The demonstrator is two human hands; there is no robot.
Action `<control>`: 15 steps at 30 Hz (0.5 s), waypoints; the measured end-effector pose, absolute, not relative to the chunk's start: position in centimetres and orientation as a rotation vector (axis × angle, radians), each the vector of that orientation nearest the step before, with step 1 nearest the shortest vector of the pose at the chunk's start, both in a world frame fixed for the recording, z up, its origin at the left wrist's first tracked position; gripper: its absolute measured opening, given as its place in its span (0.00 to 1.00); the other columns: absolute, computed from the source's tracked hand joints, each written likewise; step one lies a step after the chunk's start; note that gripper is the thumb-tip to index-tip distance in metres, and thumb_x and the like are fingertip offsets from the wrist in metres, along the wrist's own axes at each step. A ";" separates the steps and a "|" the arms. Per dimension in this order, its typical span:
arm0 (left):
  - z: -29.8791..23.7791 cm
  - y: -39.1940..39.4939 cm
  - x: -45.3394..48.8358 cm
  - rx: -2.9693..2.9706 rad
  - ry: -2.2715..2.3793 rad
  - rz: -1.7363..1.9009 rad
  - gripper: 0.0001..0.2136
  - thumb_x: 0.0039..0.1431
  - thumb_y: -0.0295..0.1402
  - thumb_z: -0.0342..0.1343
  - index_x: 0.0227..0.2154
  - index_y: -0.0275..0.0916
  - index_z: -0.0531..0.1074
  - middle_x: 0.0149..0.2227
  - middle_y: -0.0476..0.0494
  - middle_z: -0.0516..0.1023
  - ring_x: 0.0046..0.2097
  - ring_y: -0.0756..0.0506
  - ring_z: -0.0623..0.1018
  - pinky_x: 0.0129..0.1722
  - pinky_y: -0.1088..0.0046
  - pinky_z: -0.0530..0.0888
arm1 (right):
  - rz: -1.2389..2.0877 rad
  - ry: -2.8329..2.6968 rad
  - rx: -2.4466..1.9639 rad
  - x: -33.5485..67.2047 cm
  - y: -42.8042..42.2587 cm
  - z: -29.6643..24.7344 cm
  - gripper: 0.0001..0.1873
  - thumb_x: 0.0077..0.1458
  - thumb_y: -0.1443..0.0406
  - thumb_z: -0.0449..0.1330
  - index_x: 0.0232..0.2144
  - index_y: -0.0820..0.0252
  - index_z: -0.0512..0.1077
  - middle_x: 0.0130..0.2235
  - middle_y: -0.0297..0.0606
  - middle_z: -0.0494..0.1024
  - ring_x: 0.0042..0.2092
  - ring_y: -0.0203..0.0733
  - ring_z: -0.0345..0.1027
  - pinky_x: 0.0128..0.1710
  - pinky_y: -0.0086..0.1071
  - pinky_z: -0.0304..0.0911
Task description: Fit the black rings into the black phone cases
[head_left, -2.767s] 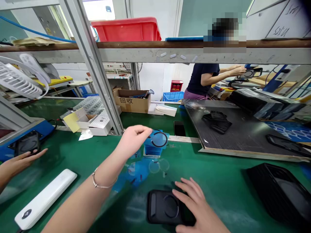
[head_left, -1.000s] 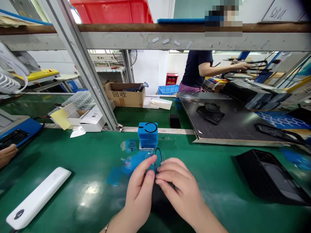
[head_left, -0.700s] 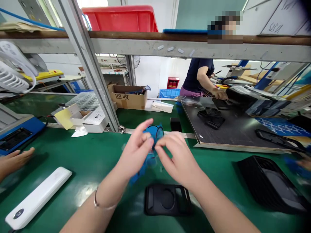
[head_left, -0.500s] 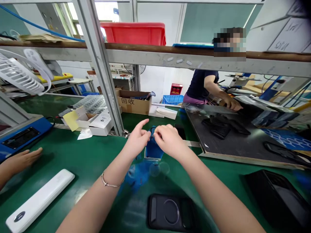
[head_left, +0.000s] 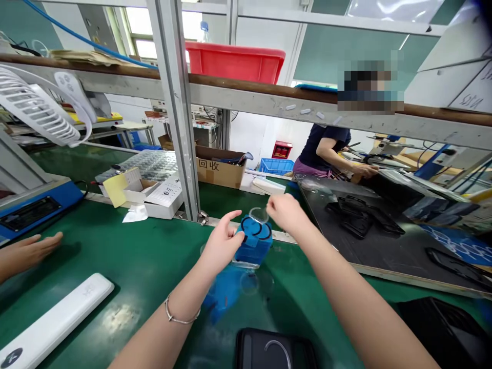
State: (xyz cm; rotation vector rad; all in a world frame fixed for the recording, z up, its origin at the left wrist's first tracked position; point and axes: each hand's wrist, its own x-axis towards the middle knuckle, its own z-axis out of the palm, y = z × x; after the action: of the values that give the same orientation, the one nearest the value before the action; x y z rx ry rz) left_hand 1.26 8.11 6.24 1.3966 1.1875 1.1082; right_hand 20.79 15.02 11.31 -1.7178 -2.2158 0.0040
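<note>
A blue block (head_left: pixel 251 248) stands on the green table, with several black rings (head_left: pixel 251 226) on its top face. My left hand (head_left: pixel 223 245) is at the block's left side, its thumb tip at the top edge and its index finger stretched out, apart from the thumb. Just right of the block and above it, my right hand (head_left: pixel 286 212) is closed in a pinch on the edge of a clear round film (head_left: pixel 259 214). Close to me lies a black phone case (head_left: pixel 255 351) with a pale ring on its back, partly cut off by the frame.
Blue film scraps (head_left: pixel 225 294) lie before the block. A white oblong device (head_left: pixel 57 320) is at left, near another person's hand (head_left: pixel 33 253). A metal post (head_left: pixel 179 118) rises behind. On the right are a black board (head_left: pixel 346 246) with cases and a black holder (head_left: pixel 442 328).
My hands have moved apart; the right one is now to the right with a clear round film in its pinch. The block's top with black rings has come into view. The camera view has shifted.
</note>
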 end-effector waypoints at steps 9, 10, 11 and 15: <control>7.3 6.0 -0.4 1.510 1.180 1.057 0.29 0.58 0.31 0.51 0.64 0.42 0.60 0.21 0.59 0.60 0.23 0.51 0.64 0.24 0.76 0.63 | -0.123 -1.924 -1.724 29.8 9.7 7.1 0.19 0.66 0.63 0.43 0.34 0.60 0.72 0.39 0.49 0.78 0.43 0.51 0.71 0.41 0.41 0.65; 7.6 5.4 -0.7 1.541 1.189 1.050 0.29 0.59 0.31 0.51 0.64 0.43 0.60 0.21 0.58 0.60 0.25 0.50 0.66 0.26 0.76 0.64 | -0.083 -1.990 -1.680 30.1 7.8 5.8 0.17 0.64 0.62 0.46 0.32 0.59 0.73 0.39 0.49 0.78 0.43 0.52 0.72 0.43 0.42 0.65; 7.8 4.8 -1.0 1.557 1.192 1.042 0.29 0.59 0.31 0.51 0.65 0.44 0.59 0.22 0.57 0.61 0.26 0.50 0.67 0.26 0.75 0.65 | -0.018 -2.077 -1.634 30.3 5.8 4.2 0.15 0.61 0.62 0.49 0.29 0.58 0.73 0.37 0.47 0.79 0.41 0.51 0.72 0.43 0.41 0.66; 7.9 2.4 -1.1 1.420 1.079 0.958 0.37 0.56 0.31 0.54 0.69 0.43 0.50 0.25 0.56 0.67 0.27 0.49 0.72 0.30 0.72 0.70 | 0.337 -2.330 -1.567 31.0 -0.3 -0.6 0.09 0.56 0.60 0.60 0.34 0.54 0.79 0.36 0.40 0.82 0.38 0.47 0.75 0.38 0.37 0.70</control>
State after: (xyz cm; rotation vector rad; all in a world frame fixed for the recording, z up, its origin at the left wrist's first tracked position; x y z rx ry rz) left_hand -1.09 2.43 7.92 1.4198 1.0790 0.9585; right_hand 30.96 -0.28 -0.61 -1.5666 -2.3302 0.3372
